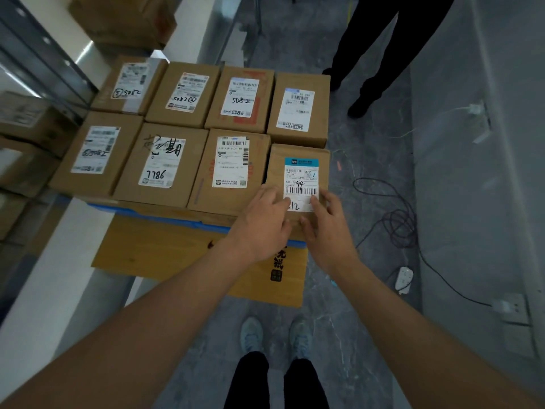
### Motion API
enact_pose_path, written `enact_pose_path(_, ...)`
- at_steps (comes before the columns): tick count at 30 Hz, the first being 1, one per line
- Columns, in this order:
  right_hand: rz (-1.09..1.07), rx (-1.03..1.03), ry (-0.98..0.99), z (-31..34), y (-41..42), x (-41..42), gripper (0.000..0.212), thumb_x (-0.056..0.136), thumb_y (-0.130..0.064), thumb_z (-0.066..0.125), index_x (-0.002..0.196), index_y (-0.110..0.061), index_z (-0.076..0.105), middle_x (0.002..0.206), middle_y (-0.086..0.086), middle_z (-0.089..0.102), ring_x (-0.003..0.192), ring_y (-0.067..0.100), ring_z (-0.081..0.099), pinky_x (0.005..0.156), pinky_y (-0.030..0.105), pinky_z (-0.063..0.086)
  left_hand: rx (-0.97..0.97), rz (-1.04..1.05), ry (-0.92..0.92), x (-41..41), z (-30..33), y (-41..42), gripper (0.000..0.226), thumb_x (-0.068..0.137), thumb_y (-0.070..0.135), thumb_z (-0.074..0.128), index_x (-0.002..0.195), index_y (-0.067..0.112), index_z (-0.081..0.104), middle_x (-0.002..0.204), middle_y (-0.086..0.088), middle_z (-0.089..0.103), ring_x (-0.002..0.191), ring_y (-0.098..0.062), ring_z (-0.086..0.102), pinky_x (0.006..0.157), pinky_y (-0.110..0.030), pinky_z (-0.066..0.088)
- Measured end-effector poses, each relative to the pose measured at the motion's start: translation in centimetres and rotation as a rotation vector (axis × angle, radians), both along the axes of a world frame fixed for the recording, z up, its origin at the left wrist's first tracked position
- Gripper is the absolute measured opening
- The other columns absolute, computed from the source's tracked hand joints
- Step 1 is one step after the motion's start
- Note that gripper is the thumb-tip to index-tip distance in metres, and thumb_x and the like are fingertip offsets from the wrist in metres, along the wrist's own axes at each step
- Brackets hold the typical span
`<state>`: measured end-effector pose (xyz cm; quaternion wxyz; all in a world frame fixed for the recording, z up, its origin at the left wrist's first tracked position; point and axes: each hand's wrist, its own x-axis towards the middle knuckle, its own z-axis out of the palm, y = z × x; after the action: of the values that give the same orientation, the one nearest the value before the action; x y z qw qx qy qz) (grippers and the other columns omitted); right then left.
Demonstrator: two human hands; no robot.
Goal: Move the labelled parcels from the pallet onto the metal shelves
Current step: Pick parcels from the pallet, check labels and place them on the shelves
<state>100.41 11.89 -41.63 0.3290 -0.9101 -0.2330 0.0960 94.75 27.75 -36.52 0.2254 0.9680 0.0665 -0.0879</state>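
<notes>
Eight cardboard parcels sit in two rows of four on a blue pallet (153, 215), each with a white shipping label on top. Both hands are on the parcel at the pallet's near right corner (298, 172) — the one with the blue-topped label (301, 183), barcode and handwritten "94". Left hand (261, 224) lies over the parcel's near left edge, fingers fairly straight and spread, fingertips touching the top beside the label; no curl around the box. Right hand (327, 228) rests at the near right edge, fingers extended onto the lower part of the label, thumb toward the front face — also flat, not gripping. Parcel is on the pallet, touching its left neighbour (233, 169), which carries a long barcode label. Next along the near row is a parcel marked "7786" (160, 163), then one at the near left corner (94, 152). The far row has two parcels marked "5082" (240, 98) (184, 93), a third at the far left corner (129, 82), and a plain-labelled one at the far right corner (298, 109). A flat sheet of cardboard (182, 255) with black printed characters sticks out from under the pallet's near edge. On the grey floor to the right lie black cables (395, 219) and a white power strip (403, 278). The person's pale shoes (250, 335) show below; another person's dark trouser legs (380, 42) stand past the far right corner. More boxes sit at the left on shelving (26, 119), blurred.
</notes>
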Motion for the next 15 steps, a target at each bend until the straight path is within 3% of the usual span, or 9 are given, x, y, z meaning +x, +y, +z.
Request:
enact_pose_path(7,0.016,-0.034,0.005,-0.5,0.3,0.0,0.048,0.102,-0.021,0.054,0.146,-0.003,0.045,0.160,0.013,0.024,0.139,0.029,0.040,0.108,0.044,0.048,0.041,0.024,0.109,-0.4,-0.3,0.4,0.052,0.102,0.029,0.055,0.149,0.010,0.044,0.167,-0.015,0.018,0.157,-0.031,0.007,0.125,-0.046,0.023)
enact_pose_path(15,0.031,-0.103,0.046,0.2,0.4,0.3,0.049,0.104,-0.022,0.052,0.149,-0.006,0.042,0.163,0.012,0.016,0.143,0.031,0.037,0.110,0.046,0.046,0.066,-0.010,0.105,-0.3,0.1,1.2,0.045,0.102,0.029,0.054,0.143,0.009,0.051,0.164,-0.011,0.024,0.156,-0.027,0.014,0.123,-0.039,0.024)
